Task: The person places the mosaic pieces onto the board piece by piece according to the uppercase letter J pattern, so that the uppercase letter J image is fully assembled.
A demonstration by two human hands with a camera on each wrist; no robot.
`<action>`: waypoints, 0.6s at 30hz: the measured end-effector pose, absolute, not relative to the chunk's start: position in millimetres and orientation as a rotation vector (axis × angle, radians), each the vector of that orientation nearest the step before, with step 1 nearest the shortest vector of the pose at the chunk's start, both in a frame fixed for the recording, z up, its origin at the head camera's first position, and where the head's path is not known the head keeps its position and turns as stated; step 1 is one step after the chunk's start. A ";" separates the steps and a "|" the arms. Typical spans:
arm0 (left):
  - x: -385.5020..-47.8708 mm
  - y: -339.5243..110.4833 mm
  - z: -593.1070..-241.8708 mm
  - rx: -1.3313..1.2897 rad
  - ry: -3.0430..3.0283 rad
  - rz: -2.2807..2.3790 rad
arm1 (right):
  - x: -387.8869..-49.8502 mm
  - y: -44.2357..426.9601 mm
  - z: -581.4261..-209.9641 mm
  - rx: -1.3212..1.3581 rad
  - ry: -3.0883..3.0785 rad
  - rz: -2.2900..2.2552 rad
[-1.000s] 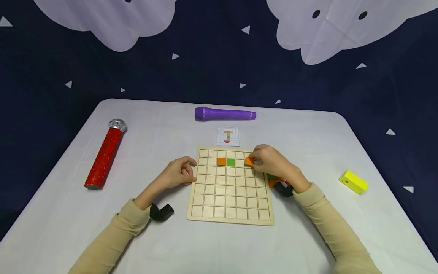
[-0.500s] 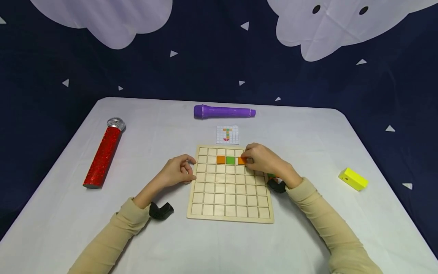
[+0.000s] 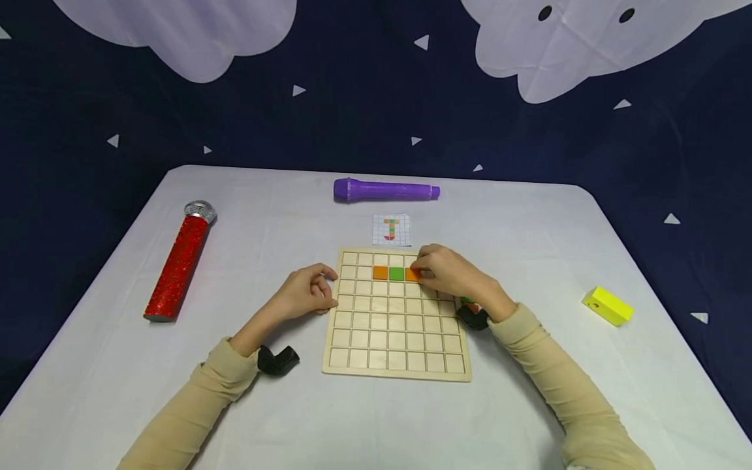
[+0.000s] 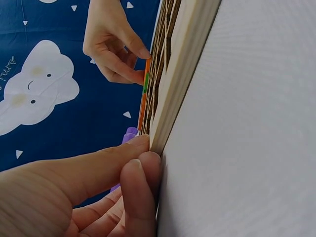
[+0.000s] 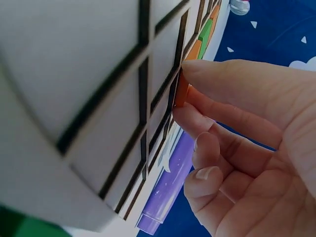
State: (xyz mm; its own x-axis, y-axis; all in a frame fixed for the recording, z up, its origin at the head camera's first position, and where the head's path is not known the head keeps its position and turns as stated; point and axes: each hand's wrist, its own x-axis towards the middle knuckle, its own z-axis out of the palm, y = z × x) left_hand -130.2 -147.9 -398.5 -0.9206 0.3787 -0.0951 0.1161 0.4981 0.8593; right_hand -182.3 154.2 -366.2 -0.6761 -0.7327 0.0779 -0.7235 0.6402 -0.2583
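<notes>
My right hand [image 3: 449, 271] pinches an orange square tile [image 5: 181, 90] between thumb and finger, low over the wooden grid board [image 3: 378, 339]. That tile lies right beside a green tile [image 3: 396, 273], in the second row from the top. Left of the green one sits another orange tile [image 3: 380, 273]. At the board's left edge, my left hand [image 3: 302, 294] holds the rim with bent fingers and thumb; in the left wrist view the fingertips [image 4: 139, 142] touch the wood. A small pattern card [image 3: 391, 230] with a coloured J lies behind the board.
Green and red pieces [image 3: 470, 303] show partly beneath my right wrist, right of the board. A purple toy microphone [image 3: 386, 190] lies at the back, a red glittery microphone [image 3: 182, 264] at the left, and a yellow block [image 3: 608, 307] at the right.
My right hand has slid the orange tile leftward along the row until it meets the green tile. The left hand stays at the board's edge.
</notes>
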 end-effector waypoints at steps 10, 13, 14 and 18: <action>-131.9 -147.3 -400.3 0.443 2.466 1.390 | -178.2 160.1 -364.7 -1.247 2.817 -0.465; -131.4 -148.0 -400.8 0.456 2.464 1.385 | -174.1 166.3 -361.2 -1.223 2.828 -0.499; -131.3 -148.4 -400.8 0.456 2.465 1.383 | -172.6 168.7 -359.6 -1.218 2.835 -0.504; -131.9 -149.4 -400.9 0.441 2.473 1.376 | -166.8 181.1 -354.2 -1.186 2.866 -0.509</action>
State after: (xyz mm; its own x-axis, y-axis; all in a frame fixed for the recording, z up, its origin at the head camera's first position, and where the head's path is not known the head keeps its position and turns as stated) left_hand -131.9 -149.4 -400.9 -0.9151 0.3927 -0.0915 0.1294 0.5009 0.8558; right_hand -166.8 181.1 -354.2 -0.7152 -0.6879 0.1233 -0.6883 0.6627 -0.2949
